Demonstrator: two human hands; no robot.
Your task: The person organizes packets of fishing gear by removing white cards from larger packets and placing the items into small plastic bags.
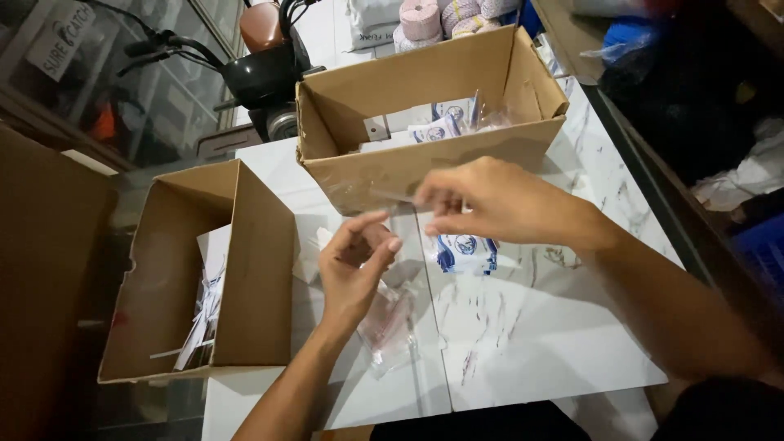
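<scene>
My left hand (pixel 353 265) and my right hand (pixel 490 202) meet above a white marble-pattern table (pixel 539 327). Between their fingertips they pinch a small clear plastic bag (pixel 400 200), stretched out flat; it is blurred. Under my left hand hangs or lies a clear crinkled packet with something reddish inside (pixel 388 327). A white sachet with blue print (pixel 464 251) lies on the table just below my right hand.
An open cardboard box (pixel 425 159) with several white-and-blue sachets stands behind the hands. Another open cardboard box (pixel 261 261) at the left holds white paper slips. A scooter (pixel 261 73) is parked beyond the table. Dark clutter lies at the right.
</scene>
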